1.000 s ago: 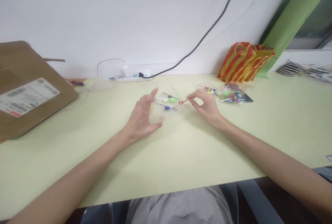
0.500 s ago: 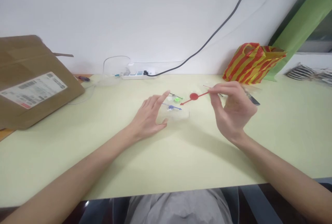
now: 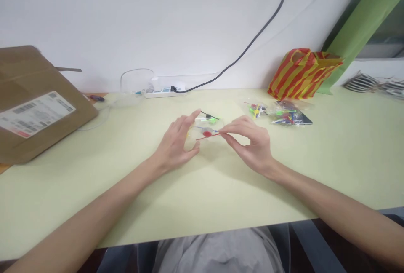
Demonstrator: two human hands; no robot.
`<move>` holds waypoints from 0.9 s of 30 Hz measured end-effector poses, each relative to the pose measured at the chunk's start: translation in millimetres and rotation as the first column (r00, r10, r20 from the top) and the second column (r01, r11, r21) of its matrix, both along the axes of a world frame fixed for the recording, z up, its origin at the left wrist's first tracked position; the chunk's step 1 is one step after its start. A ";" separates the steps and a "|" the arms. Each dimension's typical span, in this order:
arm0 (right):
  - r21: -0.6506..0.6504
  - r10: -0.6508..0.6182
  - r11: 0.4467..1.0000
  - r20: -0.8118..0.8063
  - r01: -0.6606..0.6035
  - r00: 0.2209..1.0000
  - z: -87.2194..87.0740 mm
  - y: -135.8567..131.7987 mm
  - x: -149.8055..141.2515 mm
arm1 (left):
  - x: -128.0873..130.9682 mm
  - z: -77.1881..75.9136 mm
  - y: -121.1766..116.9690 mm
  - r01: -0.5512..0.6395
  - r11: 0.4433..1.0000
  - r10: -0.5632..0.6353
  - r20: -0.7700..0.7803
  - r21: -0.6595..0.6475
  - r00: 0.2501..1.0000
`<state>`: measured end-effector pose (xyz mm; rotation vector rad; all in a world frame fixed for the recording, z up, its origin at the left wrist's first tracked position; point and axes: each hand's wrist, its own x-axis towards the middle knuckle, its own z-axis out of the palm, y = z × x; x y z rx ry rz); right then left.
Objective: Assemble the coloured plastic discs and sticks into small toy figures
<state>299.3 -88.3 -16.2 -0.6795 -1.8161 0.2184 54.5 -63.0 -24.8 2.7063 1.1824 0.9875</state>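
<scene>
Between the thumb and fingertips of my right hand [image 3: 248, 144] is a red arrow pointer [image 3: 207, 134] with a round disc at its middle. It is held low over a see-through plastic holder or bag whose outline is hard to make out. Beneath and behind it lie a blue arrow pointer [image 3: 215, 131], a black one [image 3: 210, 115] and a bright green one [image 3: 213, 120]. To the left of these pieces rests my left hand [image 3: 176, 144], thumb and index finger spread apart along the clear plastic; whether it touches the plastic I cannot tell.
Clear bags of mixed coloured arrow pieces [image 3: 285, 115] lie at the right, beside a smaller colourful pile [image 3: 257, 109]. Behind them stands a red-and-yellow striped bag [image 3: 303, 75]. A cardboard box [image 3: 41, 83] is at the left; a power strip [image 3: 164, 92] sits against the wall.
My right hand has moved left and down, bringing the red arrow pointer over the other pointers. The coloured pieces it covered at the right now show. My left hand has stayed nearly in place.
</scene>
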 end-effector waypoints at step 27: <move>-0.144 -0.012 0.988 0.232 0.047 0.973 -23.7 35.6 14.5 | 4.0 -1.3 -4.3 0.081 0.991 -0.071 0.088 -0.106 0.994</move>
